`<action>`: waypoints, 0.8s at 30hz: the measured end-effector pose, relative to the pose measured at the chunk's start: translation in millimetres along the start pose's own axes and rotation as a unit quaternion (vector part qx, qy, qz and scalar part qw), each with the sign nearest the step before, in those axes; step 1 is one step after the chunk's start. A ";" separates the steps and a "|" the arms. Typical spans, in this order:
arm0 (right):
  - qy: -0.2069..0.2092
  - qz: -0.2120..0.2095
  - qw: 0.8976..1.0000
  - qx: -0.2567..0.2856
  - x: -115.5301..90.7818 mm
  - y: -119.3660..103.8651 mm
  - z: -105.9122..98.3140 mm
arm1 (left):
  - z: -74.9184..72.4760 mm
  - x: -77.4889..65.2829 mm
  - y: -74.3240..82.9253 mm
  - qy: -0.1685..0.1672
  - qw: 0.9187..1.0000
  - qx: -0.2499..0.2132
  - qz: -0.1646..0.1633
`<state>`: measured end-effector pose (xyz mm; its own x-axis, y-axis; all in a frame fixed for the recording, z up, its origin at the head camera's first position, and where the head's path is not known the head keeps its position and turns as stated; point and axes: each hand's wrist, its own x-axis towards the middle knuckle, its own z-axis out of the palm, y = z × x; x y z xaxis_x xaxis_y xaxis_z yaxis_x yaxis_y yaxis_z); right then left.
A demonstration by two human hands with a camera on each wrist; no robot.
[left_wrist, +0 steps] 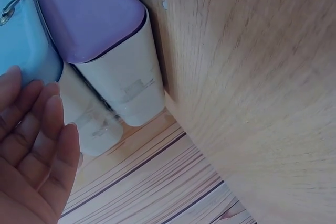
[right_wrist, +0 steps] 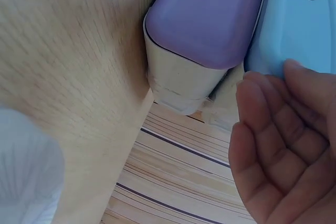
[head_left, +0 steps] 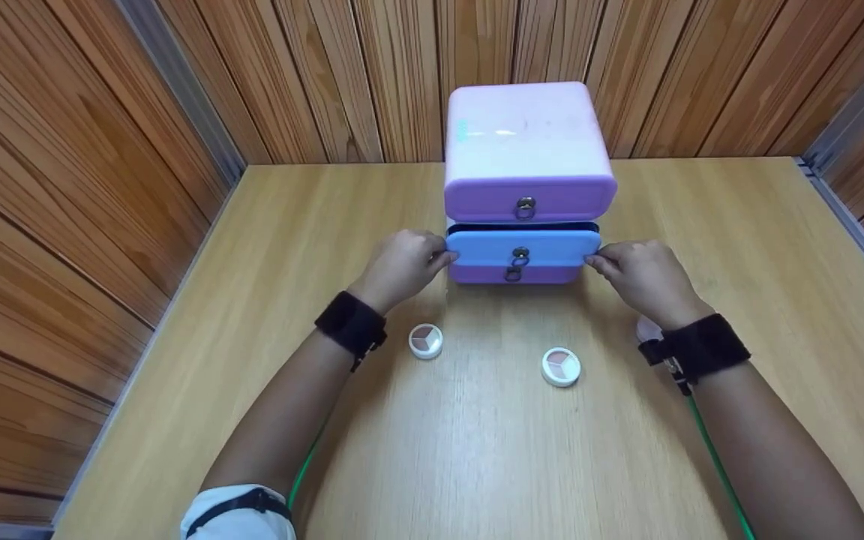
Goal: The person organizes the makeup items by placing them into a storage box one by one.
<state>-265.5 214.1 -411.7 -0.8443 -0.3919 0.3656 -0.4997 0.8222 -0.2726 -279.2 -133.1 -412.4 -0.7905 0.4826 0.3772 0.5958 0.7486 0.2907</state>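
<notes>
A blue drawer [head_left: 481, 247] juts out from the middle of a small three-tier drawer cabinet, a dark gap showing along its top edge. My left hand [head_left: 406, 264] pinches its left end between thumb and fingers. At the opposite end, my right hand [head_left: 640, 276] pinches the right edge in the same way. Above sits the purple top drawer [head_left: 484, 201], flush under the pale pink cabinet top [head_left: 522, 127]. Below, the purple bottom drawer [head_left: 552, 275] is partly hidden behind the blue front. Each drawer front bears a metal ring pull, such as the middle ring pull [head_left: 520, 257].
Two small round pots with three-part tops, a left pot [head_left: 426, 341] and a right pot [head_left: 561, 367], lie on the wooden table [head_left: 462, 465]. A whitish round object [head_left: 648, 330] is half hidden by my right wrist. Wood-panelled walls [head_left: 327, 82] enclose the table.
</notes>
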 end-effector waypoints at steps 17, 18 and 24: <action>0.027 0.051 0.998 -0.006 10.7 0.4 7.5 | 4.1 11.4 -3.3 0.016 0.999 0.030 -0.025; 0.029 0.049 0.998 -0.005 11.0 0.9 8.0 | 4.4 11.2 -3.9 0.019 0.999 0.032 -0.023; 0.046 0.038 0.998 -0.010 11.5 1.0 10.4 | 6.1 12.0 -7.2 0.036 0.999 0.035 -0.017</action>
<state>-277.7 206.1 -417.1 -0.8579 -0.2882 0.4253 -0.4295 0.8565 -0.2861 -293.8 -129.9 -415.4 -0.7962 0.4241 0.4314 0.5552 0.7954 0.2428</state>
